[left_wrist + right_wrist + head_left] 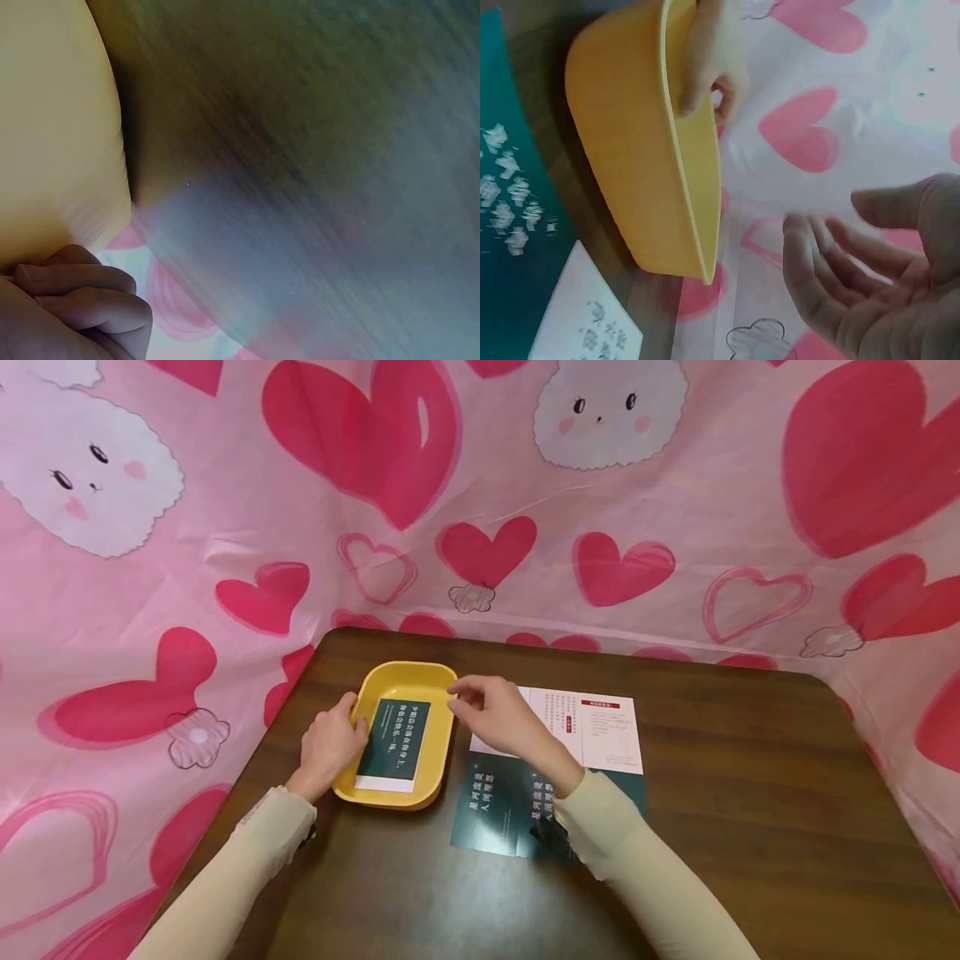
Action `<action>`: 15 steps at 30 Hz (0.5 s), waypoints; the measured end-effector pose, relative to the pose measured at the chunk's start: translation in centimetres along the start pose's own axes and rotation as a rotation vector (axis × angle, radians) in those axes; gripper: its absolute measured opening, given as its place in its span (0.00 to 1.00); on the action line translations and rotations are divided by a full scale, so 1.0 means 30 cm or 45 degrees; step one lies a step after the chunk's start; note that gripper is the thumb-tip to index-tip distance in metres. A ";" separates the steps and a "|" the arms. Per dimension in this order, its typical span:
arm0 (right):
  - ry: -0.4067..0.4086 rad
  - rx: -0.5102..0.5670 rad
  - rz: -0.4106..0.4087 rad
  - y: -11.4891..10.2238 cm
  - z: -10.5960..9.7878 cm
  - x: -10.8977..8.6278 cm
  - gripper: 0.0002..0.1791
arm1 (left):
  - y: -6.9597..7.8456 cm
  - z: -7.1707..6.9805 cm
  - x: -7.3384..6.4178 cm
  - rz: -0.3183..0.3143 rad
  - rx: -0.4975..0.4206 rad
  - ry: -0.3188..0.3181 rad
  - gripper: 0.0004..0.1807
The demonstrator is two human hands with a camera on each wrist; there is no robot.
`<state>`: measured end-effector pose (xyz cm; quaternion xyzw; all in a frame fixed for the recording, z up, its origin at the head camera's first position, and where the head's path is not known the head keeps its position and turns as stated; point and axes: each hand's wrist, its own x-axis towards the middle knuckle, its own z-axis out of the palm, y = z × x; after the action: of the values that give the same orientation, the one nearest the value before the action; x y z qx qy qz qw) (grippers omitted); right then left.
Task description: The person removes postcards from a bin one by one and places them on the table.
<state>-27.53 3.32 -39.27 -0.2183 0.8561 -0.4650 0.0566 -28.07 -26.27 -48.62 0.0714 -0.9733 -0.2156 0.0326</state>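
Note:
A yellow plastic basin (pixel 442 758) stands on the table, and inside it lies a dark green card (pixel 392 739) with white writing and a white strip at its near end. My left hand (pixel 330 745) grips the basin's left rim, thumb over the inside, fingers outside. Curled fingers (pixel 97 296) show against the basin's side in the left wrist view. Just beyond the right rim hovers my right hand (pixel 495 714), holding nothing. The right wrist view shows its thumb apart from its loosely bent fingers (pixel 810 262), away from the basin wall (pixel 622 142).
Right of the basin, partly under my right forearm, lie printed sheets: white pages (pixel 611 735) with text toward the back and dark green ones (pixel 487 814) nearer me. The brown table (pixel 735 793) extends to the right. A pink heart-patterned cloth (pixel 525 485) hangs behind and beside it.

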 end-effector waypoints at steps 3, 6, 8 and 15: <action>0.057 -0.015 0.060 -0.025 0.036 0.077 0.17 | 0.002 -0.007 0.003 0.001 -0.001 0.001 0.25; 0.085 -0.018 0.146 -0.045 0.077 0.149 0.19 | 0.002 -0.016 0.005 -0.010 -0.004 -0.010 0.25; 0.076 -0.016 0.207 -0.053 0.109 0.192 0.21 | 0.002 -0.023 0.006 -0.023 -0.005 -0.011 0.25; -0.025 -0.112 0.404 -0.038 0.219 0.293 0.23 | -0.001 -0.023 0.005 -0.020 -0.009 -0.010 0.26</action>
<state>-33.10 -6.04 -41.09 -0.0870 0.8987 -0.4103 0.1281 -28.16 -26.60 -48.00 0.0781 -0.9721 -0.2196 0.0275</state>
